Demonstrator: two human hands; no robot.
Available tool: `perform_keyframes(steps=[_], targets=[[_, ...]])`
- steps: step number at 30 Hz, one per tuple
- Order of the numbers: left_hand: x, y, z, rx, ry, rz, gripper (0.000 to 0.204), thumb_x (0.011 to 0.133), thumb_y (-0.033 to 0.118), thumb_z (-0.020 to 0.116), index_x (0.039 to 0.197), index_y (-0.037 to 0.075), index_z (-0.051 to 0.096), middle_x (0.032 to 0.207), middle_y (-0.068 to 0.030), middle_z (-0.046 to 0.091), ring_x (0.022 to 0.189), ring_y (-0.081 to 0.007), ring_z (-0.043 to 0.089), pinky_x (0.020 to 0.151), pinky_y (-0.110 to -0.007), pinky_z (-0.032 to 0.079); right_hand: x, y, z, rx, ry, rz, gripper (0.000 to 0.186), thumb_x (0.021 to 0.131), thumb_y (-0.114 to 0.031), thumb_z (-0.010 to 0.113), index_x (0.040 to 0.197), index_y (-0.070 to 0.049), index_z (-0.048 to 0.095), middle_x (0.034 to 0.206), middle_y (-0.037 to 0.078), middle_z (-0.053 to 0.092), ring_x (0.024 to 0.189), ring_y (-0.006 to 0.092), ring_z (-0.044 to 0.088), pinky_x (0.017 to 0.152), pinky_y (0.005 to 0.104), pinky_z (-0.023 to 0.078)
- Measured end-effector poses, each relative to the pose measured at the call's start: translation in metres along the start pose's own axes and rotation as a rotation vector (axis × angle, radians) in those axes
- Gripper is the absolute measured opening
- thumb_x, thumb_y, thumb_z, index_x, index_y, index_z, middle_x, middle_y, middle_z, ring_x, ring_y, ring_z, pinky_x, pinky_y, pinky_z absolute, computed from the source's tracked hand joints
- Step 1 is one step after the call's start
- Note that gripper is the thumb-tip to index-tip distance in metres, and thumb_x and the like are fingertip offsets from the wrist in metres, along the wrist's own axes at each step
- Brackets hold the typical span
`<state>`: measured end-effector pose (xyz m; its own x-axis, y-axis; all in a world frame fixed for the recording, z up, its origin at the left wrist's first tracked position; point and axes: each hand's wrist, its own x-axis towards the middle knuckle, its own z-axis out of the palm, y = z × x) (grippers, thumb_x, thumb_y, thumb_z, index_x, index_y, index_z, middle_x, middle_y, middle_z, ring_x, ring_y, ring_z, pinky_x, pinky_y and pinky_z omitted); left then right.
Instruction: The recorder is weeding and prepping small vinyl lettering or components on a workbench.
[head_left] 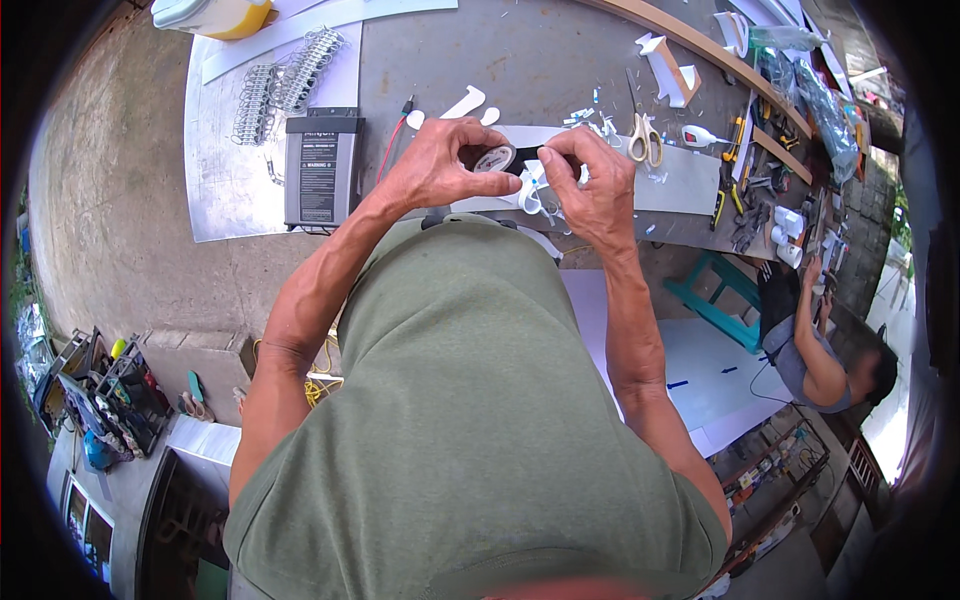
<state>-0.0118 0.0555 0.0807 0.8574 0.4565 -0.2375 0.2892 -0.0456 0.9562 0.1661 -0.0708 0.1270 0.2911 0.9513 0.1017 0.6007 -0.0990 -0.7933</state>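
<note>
My left hand is closed round a tape roll with a pale core, held above the metal worktable's near part. My right hand pinches the end of a dark strip stretched out beside the roll. Under and between my hands lie white cut shapes on a long pale sheet. Beyond them are small scattered scraps, and past my right hand lies a pair of scissors.
The worktable holds a grey box, metal springs, a wooden bar and tools. At the right, another person works beside a teal stool. A concrete block stands lower left.
</note>
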Motion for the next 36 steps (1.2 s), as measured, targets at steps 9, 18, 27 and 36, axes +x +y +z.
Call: perform_keyframes(steps=[9,18,27,36], targets=[[-0.001,0.003,-0.001,-0.011,-0.135,-0.403,0.058,0.067,0.049,0.082,0.084,-0.007,0.076,0.07,-0.009,0.066,0.064,-0.0171,0.06,0.059,-0.03,0.045,-0.003,0.011,-0.002,0.144,-0.072,0.175,0.012,0.089,-0.01,0.071,0.084,0.0,0.066,0.071,0.004,0.063,0.058,0.0104,0.054,0.053,0.0289,0.042],[-0.014,0.0,0.011,-0.437,-0.147,-0.248,0.052,0.071,0.034,0.087,0.104,-0.005,0.074,0.08,-0.0094,0.071,0.07,-0.0133,0.063,0.065,-0.027,0.048,-0.002,0.016,-0.008,0.211,-0.176,0.27,0.018,0.091,-0.016,0.07,0.086,0.001,0.067,0.069,0.005,0.063,0.057,0.0104,0.053,0.053,0.0289,0.043],[-0.001,0.013,-0.001,-0.213,-0.178,-0.431,0.044,0.07,0.035,0.088,0.089,-0.004,0.076,0.067,-0.0056,0.068,0.061,-0.0131,0.061,0.059,-0.026,0.046,0.0,0.018,-0.011,0.241,-0.133,0.286,0.02,0.092,-0.017,0.07,0.085,0.002,0.068,0.069,0.004,0.063,0.059,0.0105,0.053,0.054,0.0289,0.043],[0.006,0.03,0.005,-0.386,-0.227,-0.125,0.074,0.07,0.027,0.088,0.132,-0.002,0.059,0.12,-0.0109,0.064,0.096,-0.0151,0.063,0.07,-0.028,0.054,0.006,0.042,-0.012,0.429,-0.302,0.504,0.05,0.104,-0.043,0.054,0.086,0.001,0.068,0.071,0.004,0.063,0.065,0.0104,0.055,0.06,0.0287,0.046]])
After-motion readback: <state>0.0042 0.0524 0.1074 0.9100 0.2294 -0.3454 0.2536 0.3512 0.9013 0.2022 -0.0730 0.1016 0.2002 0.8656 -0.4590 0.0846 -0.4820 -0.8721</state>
